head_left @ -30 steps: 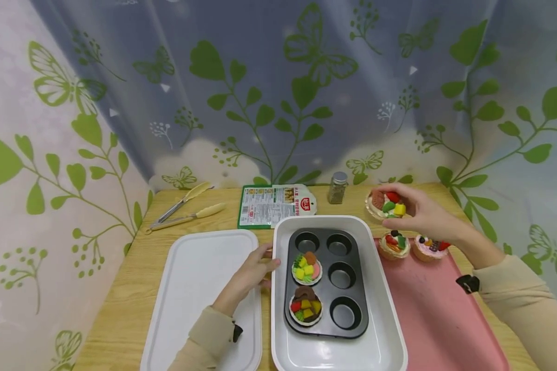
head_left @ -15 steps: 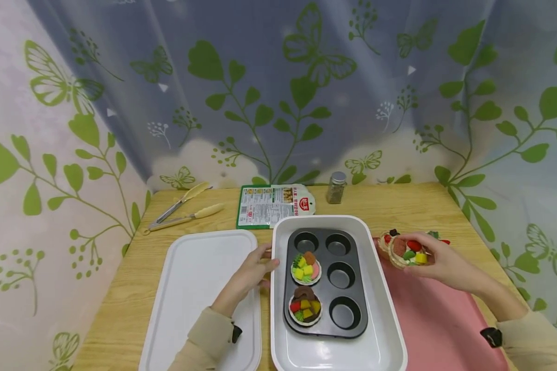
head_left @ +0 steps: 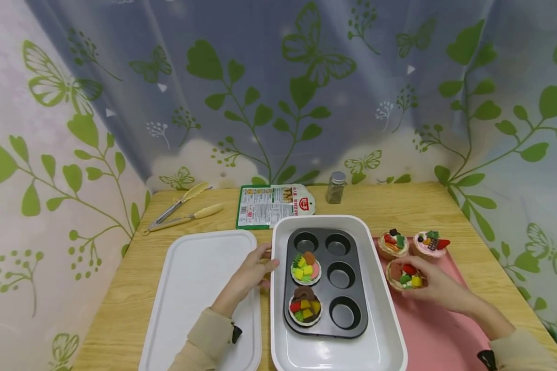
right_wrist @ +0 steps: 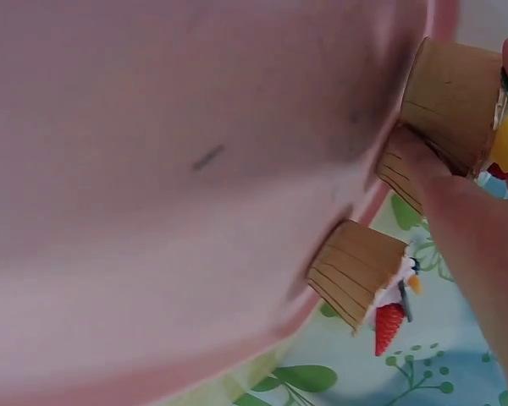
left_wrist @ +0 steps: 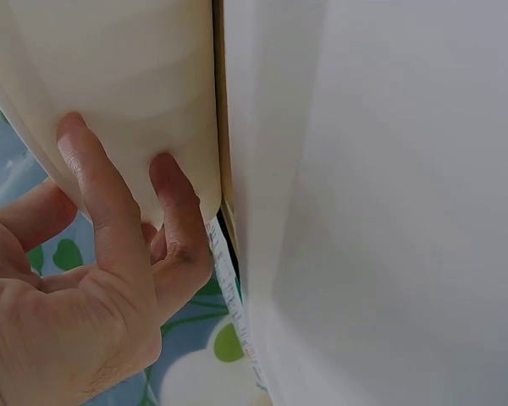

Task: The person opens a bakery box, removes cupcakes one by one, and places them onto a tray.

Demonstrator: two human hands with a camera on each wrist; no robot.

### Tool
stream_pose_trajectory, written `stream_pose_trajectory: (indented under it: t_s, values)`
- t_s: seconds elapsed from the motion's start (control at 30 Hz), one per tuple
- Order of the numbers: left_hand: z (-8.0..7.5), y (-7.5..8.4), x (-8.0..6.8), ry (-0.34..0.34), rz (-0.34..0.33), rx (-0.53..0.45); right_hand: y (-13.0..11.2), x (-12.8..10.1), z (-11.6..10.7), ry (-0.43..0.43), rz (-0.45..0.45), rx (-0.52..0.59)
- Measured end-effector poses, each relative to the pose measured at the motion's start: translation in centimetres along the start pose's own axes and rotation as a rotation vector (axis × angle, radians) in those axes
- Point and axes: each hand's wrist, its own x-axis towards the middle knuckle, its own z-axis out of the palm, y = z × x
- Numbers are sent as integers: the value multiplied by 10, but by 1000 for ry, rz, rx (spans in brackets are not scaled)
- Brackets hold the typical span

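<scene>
We see a wooden surface (head_left: pixel 130 304) carrying, from largest down, a white baking dish (head_left: pixel 390 340) in the middle, a white lid (head_left: pixel 190 288) lying flat to its left and a pink tray (head_left: pixel 441 330) to its right. Inside the dish sits a black muffin tin (head_left: pixel 355 293) with two decorated tarts (head_left: pixel 306 268) filling its left-hand cups; the other cups are bare. At the back lie a printed packet (head_left: pixel 274 206), a pair of tongs (head_left: pixel 181 211) and a small spice jar (head_left: pixel 336 187).

We find the left hand (head_left: pixel 250 275) resting against the dish's left wall, its straight, relaxed fingers (left_wrist: pixel 102 186) pressed flat on the rim and clasping nothing.

The right hand (head_left: pixel 438 288) is on the pink tray, its fingers (right_wrist: pixel 457 194) curled around a fruit-topped cupcake (head_left: pixel 404 274) whose paper base touches the tray, just beside the dish. Two more cupcakes (head_left: pixel 392 243) stand at the tray's far edge, close behind it; the pink-frosted one (head_left: pixel 429 243) is to the right
</scene>
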Motion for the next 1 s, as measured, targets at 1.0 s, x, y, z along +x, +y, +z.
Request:
stream_pose_trajectory:
  t_s: [1.0]
  values:
    - [2, 0, -2, 11, 1, -23, -124, 64, -40, -135, -187, -170]
